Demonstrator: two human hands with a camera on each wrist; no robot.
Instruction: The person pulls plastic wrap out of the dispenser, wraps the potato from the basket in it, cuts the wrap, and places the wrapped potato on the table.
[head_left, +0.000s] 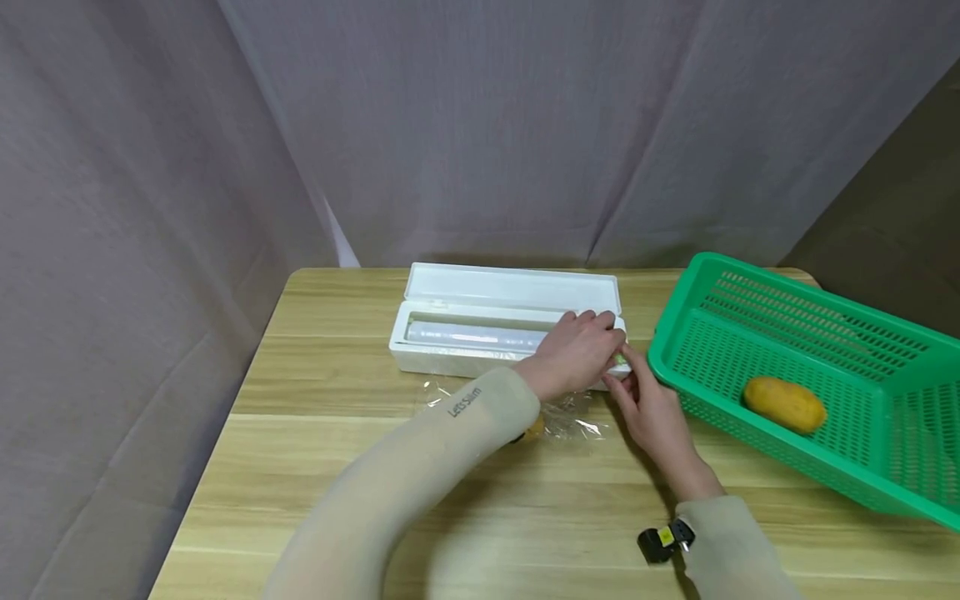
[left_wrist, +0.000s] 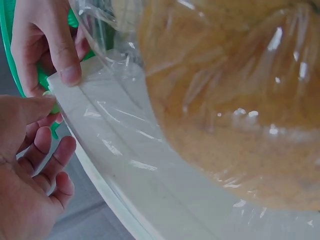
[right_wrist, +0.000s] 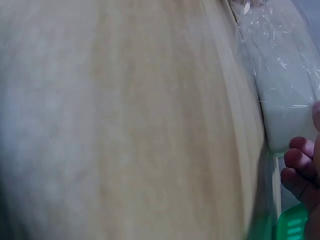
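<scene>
A long white cling film box (head_left: 450, 362) sits near the table's back edge, lid raised, with a film roll (head_left: 480, 336) inside. My left hand (head_left: 577, 350) reaches across to the box's right end. There its thumb and fingers pinch a small green slider (left_wrist: 54, 104) at the edge. My right hand (head_left: 654, 412) grips the same end, one digit pressing on the corner in the left wrist view. Clear film (head_left: 573, 417) hangs over the front of the box. A yellow-brown, round-sided thing (left_wrist: 235, 110) lies wrapped in film, mostly hidden under my left forearm in the head view.
A green plastic basket (head_left: 757, 454) stands to the right, close beside my right hand, with a yellow potato-like item (head_left: 784, 405) in it. The wooden table (head_left: 322, 467) ends at a grey curtain (head_left: 465, 133) behind. A black device (head_left: 663, 540) is strapped to my right wrist.
</scene>
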